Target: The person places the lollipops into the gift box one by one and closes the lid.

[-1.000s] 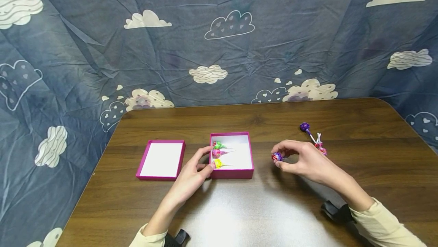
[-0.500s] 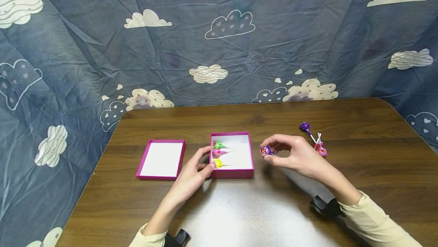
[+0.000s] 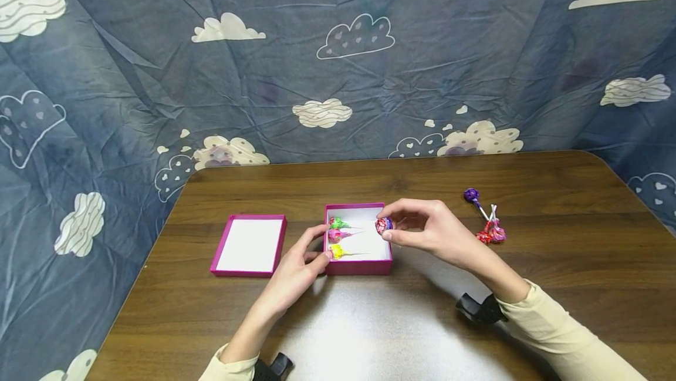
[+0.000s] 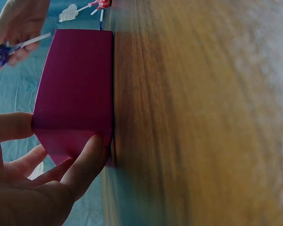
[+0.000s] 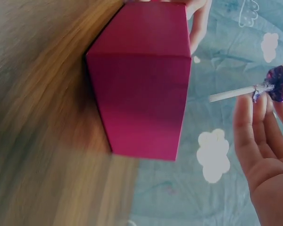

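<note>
In the head view my right hand [image 3: 422, 225] pinches a lollipop [image 3: 384, 226] by its purple-and-red wrapped head, above the right side of the open magenta box [image 3: 359, 267]. The lollipop's white stick [image 5: 231, 94] points toward the box in the right wrist view. My left hand [image 3: 296, 269] rests against the box's left wall, thumb at the near corner and fingertips on the side. Inside the box, green [image 3: 337, 223], pink [image 3: 336, 235] and yellow [image 3: 337, 251] wrapped lollipops lie along the left wall, sticks pointing right.
The white-lined magenta lid [image 3: 250, 246] lies left of the box. At right on the wooden table [image 3: 422, 322] lie a purple lollipop [image 3: 472, 195], a red one [image 3: 483, 236] and a pink one [image 3: 497, 232]. A cloud-print cloth [image 3: 264, 87] hangs behind.
My right hand has moved left with the lollipop, from the table right of the box to over the box's right side. The left hand has stayed at the box.
</note>
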The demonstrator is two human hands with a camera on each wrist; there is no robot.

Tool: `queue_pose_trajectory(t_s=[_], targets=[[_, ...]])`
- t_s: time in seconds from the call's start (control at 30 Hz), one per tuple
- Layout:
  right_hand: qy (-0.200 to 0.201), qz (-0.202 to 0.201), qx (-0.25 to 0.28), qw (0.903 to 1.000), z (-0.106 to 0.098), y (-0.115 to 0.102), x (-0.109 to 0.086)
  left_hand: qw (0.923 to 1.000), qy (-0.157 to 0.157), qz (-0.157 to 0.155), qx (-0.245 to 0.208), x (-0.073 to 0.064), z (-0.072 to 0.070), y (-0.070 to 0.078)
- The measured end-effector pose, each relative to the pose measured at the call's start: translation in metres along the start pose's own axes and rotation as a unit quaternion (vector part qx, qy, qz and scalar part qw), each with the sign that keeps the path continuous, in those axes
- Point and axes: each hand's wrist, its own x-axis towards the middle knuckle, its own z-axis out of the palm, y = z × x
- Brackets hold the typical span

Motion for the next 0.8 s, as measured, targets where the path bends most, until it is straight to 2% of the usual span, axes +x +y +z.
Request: queue_pose_trajectory(t_s=[0.2,0.4,0.6,0.8], targets=[[0.013,-0.006,0.057,0.9983,0.014,0.001,0.012,1.0,0.001,0.0,0.002,0.0,0.0,-0.001],[0.002,0.007,0.046,0.9989,0.027,0.003,0.022,1.0,-0.001,-0.004,0.002,0.0,0.0,-0.003],[-0.039,0.025,0.038,0.9982,0.037,0.014,0.032,0.9999,-0.005,-0.011,-0.005,0.001,0.001,0.0],[-0.103,0.027,-0.013,0.9943,0.046,0.02,0.043,0.9998,-0.006,-0.014,-0.012,0.002,0.001,0.0]])
